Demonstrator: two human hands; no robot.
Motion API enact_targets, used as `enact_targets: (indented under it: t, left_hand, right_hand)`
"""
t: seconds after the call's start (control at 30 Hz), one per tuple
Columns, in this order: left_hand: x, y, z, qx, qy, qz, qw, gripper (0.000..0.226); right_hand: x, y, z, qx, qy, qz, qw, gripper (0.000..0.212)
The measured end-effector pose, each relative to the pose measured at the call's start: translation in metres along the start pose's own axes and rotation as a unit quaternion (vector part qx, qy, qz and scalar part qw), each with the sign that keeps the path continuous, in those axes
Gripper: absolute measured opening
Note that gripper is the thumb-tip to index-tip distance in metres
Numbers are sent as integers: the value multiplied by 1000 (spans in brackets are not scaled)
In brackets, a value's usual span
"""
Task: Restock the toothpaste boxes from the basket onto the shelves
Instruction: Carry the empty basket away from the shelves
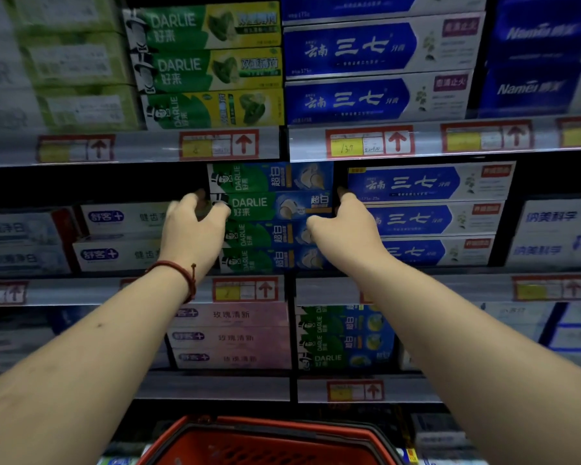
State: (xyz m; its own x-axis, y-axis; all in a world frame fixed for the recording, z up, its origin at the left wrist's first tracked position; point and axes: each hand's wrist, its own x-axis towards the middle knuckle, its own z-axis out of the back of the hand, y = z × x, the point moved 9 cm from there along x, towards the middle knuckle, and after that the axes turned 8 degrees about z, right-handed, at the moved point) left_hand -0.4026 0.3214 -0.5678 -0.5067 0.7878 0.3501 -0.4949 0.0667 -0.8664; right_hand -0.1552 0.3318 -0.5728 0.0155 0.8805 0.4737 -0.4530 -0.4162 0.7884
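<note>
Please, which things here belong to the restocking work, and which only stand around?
For the job: left hand, right hand, green-blue Darlie boxes gripped between them, red basket.

Only around: blue boxes, pink boxes, green-yellow Darlie boxes, price tags.

One camera only, folks, riding on the person's head. It faces square into the shelves [131,149] and is tipped a touch downward. It's in close: toothpaste boxes [275,206] fill the frame from edge to edge, and the wide lens bends the shelves and blurs them out toward the sides. The left hand [192,226] and right hand [346,229] reach up from the bottom corners to meet around mid-frame. Down at the bottom edge, the basket [272,427] just pokes into view.
</note>
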Motion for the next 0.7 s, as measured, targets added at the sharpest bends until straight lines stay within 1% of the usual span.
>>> enact_targets:
  t: [0.1, 0.13, 0.27, 0.47, 0.6, 0.63, 0.7]
  left_hand:
    - [-3, -3, -1, -11, 10, 11, 1000, 67]
    - [-4, -4, -1, -11, 10, 10, 1000, 68]
    - [-5, -3, -1, -5, -9, 7, 1000, 58]
    - [-5, 0, 1, 3, -13, 14, 1000, 63]
    - [-8, -1, -1, 22, 1, 5, 1000, 64]
    - [-10, -1, 0, 31, 3, 0, 1000, 64]
    - [-18, 1, 1, 47, 1, -18, 999, 62]
  right_hand:
    - [2, -1, -3, 23, -1, -23, 999, 25]
    - [2, -2, -4, 30, -1, -28, 999, 23]
    - [0, -2, -4, 42, 3, -30, 999, 23]
    - [-1, 1, -2, 18, 11, -21, 1000, 25]
    - [-5, 1, 0, 11, 26, -22, 999, 24]
    - [-8, 1, 1, 12, 28, -19, 999, 25]
    - [-17, 0, 1, 13, 34, -7, 999, 42]
